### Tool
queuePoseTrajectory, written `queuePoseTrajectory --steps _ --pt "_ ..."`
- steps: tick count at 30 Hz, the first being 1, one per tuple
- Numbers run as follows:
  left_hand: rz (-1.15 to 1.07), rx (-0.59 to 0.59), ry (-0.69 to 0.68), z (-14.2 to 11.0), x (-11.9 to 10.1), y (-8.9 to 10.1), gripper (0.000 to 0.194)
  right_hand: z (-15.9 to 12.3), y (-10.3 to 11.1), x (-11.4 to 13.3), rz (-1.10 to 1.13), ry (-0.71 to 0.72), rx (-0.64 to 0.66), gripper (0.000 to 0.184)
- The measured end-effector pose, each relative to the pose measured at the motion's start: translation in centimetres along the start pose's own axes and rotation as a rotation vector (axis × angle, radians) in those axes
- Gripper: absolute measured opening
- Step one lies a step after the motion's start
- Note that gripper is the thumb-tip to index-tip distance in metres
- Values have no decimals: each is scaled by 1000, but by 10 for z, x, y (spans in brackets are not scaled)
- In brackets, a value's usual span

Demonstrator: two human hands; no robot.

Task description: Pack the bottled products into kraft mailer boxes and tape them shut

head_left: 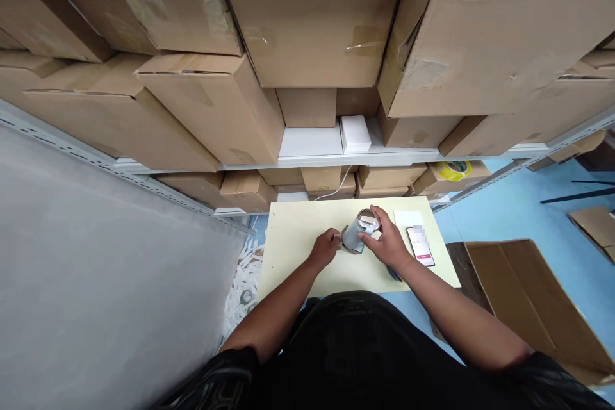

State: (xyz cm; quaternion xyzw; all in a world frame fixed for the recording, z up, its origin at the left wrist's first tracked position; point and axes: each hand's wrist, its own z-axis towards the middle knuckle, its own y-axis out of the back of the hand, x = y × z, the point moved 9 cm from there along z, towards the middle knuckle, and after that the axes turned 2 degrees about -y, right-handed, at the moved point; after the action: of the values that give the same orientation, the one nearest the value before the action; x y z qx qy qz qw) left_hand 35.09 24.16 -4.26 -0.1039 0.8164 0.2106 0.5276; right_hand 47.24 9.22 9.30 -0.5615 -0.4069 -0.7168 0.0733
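Over the middle of the pale yellow table, my right hand (387,242) grips a pale grey cylinder (354,234) near its upper end, thumb on the near side and fingers round the far rim. The cylinder is tilted; a shiny rim and crumpled whitish material show at its top. My left hand (327,245) is closed in a pinch beside the lower end, on a thin brown edge (344,232) that looks like cardboard. What lies under the cylinder's base is partly hidden. A blue and yellow object (394,274) shows partly beneath my right wrist.
On the table (293,262), a phone (421,246) with a lit screen lies at the right, by a white sheet (407,218). Shelves ahead hold cardboard boxes (317,25), a white box (355,133) and yellow tape (454,170). An open carton (523,295) stands right; white strips (243,278) lie left.
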Motion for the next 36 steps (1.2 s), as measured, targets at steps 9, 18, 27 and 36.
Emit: queuePoseTrajectory --steps 9,18,27,36 --pt "53 -39 46 4 9 -5 14 -13 4 0 -118 -34 -32 79" --pt "72 -100 44 0 7 -1 16 -33 -1 17 -201 130 -156 74" --pt "134 -137 29 -6 2 0 13 -36 38 15 -177 55 -283 77" --pt "152 -116 26 -10 -3 -3 14 -21 21 17 -166 61 -161 74"
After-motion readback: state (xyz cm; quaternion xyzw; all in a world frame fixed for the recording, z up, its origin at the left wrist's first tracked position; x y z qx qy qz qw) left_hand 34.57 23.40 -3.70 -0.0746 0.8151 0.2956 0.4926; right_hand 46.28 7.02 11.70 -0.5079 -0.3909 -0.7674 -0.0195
